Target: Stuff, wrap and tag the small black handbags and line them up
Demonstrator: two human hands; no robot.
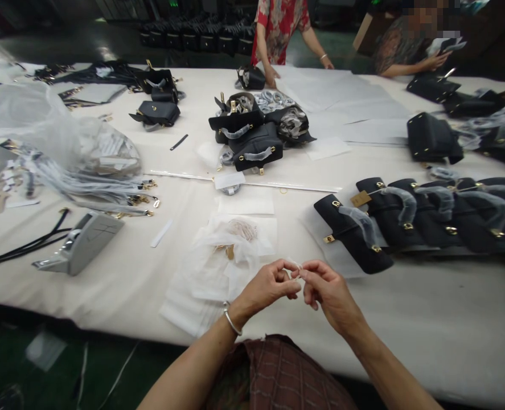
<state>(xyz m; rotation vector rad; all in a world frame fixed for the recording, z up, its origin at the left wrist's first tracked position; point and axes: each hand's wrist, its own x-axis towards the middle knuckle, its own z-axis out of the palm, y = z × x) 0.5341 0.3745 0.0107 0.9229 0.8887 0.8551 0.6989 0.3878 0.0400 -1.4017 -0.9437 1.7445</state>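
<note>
My left hand [273, 283] and my right hand [327, 290] meet above the near edge of the table, fingertips touching. Both are closed in a pinch on something thin and pale, too small to make out. Just left of them lie sheets of white tissue paper [201, 302], with a bundle of pale strings [242, 229] and a tan tag [230, 251] on top. To the right, a black handbag [350, 233] with gold fittings and a plastic-wrapped handle rests on a white sheet. A second tan tag [360, 198] hangs by the bag behind it.
Several more black handbags [427, 219] line up on the right. Others [256, 145] pile up mid-table. At left are a grey tape dispenser [83, 245], wrapped straps [94, 185] and a clear plastic bag [25, 119]. Across the table, one person [284, 28] touches white sheets [341, 97]; another [406, 57] holds something.
</note>
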